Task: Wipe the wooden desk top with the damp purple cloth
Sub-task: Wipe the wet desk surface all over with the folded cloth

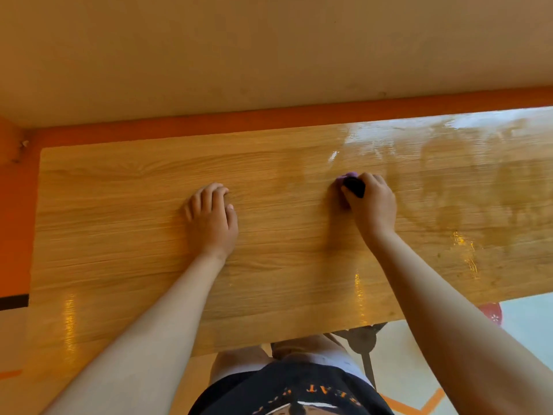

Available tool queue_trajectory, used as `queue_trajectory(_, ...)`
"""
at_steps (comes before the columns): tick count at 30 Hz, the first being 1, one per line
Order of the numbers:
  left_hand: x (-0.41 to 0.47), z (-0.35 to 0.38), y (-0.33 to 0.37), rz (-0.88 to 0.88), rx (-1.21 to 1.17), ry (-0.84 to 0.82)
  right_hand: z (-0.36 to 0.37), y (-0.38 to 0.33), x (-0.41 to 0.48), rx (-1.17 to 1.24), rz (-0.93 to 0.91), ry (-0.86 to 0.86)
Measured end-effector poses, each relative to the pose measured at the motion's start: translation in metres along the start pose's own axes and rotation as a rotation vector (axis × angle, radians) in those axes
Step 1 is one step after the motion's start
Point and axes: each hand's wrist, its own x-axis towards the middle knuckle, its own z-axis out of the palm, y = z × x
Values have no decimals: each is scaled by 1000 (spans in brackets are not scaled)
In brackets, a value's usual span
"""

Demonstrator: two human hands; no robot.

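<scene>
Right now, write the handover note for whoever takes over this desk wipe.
Left hand: flat on the desk top, holding nothing.
Right hand: closed on the bunched purple cloth, pressed to the desk right of centre.
Done: the right part looks wet and streaked, so it seems wiped.
Left: the left part looks dry; wipe from the cloth leftward to the far-left edge.

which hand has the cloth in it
The right hand: it is closed around the bunched purple cloth, pressed on the desk top at the edge of the wet, shiny area. The left hand lies flat and empty on dry wood.
</scene>
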Motion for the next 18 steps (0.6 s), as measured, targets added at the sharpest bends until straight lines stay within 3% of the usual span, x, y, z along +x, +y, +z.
queue_trajectory(4,0,-1,1,-6,12,1,-5,-4,3,-77,6,2)
queue_trajectory(12,0,-2,3,-5,18,9,57,-117,-25,76,-343,-196)
queue_trajectory(15,0,-2,4,-2,7,17,56,-109,-2,115,-293,-170)
queue_trajectory(18,1,-2,4,-15,10,14,38,-72,30,120,-130,-94)
